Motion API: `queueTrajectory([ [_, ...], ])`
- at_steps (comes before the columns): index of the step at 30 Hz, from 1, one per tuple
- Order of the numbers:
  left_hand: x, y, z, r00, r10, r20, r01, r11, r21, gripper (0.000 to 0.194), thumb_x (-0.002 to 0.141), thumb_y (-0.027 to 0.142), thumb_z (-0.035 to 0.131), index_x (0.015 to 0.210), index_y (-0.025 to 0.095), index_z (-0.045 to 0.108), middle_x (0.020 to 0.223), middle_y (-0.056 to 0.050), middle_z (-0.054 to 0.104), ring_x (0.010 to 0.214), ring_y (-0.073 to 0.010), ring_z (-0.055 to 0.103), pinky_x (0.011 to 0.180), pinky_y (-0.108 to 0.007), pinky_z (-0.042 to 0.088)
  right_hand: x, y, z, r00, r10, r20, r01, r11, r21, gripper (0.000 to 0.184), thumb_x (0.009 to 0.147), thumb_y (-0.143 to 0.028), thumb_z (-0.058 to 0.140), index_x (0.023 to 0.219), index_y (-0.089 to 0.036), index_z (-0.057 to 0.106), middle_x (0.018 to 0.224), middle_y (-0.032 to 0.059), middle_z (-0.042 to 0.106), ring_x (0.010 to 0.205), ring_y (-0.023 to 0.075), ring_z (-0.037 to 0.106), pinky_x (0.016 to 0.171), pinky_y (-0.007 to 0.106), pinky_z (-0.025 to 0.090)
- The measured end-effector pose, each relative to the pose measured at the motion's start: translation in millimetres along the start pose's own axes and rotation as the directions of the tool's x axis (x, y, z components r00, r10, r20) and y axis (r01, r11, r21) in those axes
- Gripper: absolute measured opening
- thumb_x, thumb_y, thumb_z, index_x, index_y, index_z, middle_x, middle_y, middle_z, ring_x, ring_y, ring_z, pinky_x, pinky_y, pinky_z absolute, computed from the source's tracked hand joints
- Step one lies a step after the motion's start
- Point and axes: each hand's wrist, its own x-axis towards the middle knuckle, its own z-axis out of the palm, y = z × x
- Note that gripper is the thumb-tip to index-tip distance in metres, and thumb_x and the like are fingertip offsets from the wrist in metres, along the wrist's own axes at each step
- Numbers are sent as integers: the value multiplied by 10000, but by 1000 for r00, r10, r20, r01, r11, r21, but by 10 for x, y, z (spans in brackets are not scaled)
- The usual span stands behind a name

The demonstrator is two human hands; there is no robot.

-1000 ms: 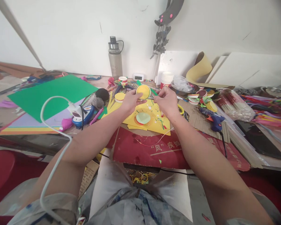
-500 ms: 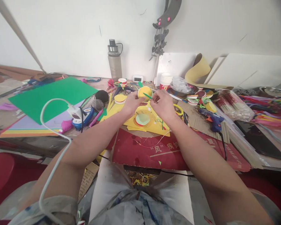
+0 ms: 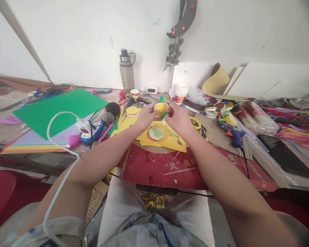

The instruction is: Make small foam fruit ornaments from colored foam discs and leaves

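Observation:
My left hand [image 3: 145, 116] is closed around a small round yellow piece [image 3: 160, 108], held up above the table. My right hand [image 3: 178, 117] is pinched close beside it, gripping a thin green strip [image 3: 164, 115] against the yellow piece. Below both hands lies a yellow paper sheet [image 3: 175, 139] with a pale green disc rimmed in red [image 3: 156, 133] on it. The sheet rests on a red cardboard panel [image 3: 185, 168] at the table's front edge.
A green sheet [image 3: 59, 106] and a stack of coloured paper [image 3: 36, 142] lie left. A white cable [image 3: 59, 178] runs to a plug by a blue tool [image 3: 94, 128]. A blue glue gun [image 3: 234, 132], yellow scissors [image 3: 195, 121], paper cups [image 3: 181, 92], a bottle [image 3: 125, 70] and a phone [image 3: 283, 154] surround the work.
Both hands have drawn closer together and lower. The green strip, held out across the yellow piece earlier, is now tucked between the fingers against it.

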Motion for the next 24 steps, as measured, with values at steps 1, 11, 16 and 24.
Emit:
queueTrajectory([
  [1,-10,1,14,1000,-9,7,9,1000,-10,105,816,82,656,901,142,667,860,-20,705,784,-127,668,745,-290,634,1,-4,3,1000,4,4,-4,1000,16,181,705,-119,570,753,-260,468,659,-9,583,651,178,530,646,334,420],
  [11,-29,6,74,997,-60,-42,59,998,-28,162,737,14,653,799,152,596,753,26,666,734,-113,655,821,-325,638,-71,-101,110,999,-24,28,25,1000,-10,169,749,-85,576,772,-241,515,801,25,663,768,198,572,757,353,438],
  [16,-32,11,44,995,-66,-74,63,997,-35,144,766,70,694,863,154,629,825,-5,689,756,-136,661,754,-330,645,-61,-91,116,999,-9,33,6,996,94,138,788,-90,596,778,-223,557,801,23,658,768,182,574,783,357,456],
  [24,31,49,-44,974,-115,-197,83,983,-164,86,915,149,661,949,183,591,916,-34,721,748,-129,704,811,-349,639,29,31,130,923,361,136,-360,679,640,144,821,-320,718,896,-229,635,689,-54,582,570,112,554,553,285,555],
])
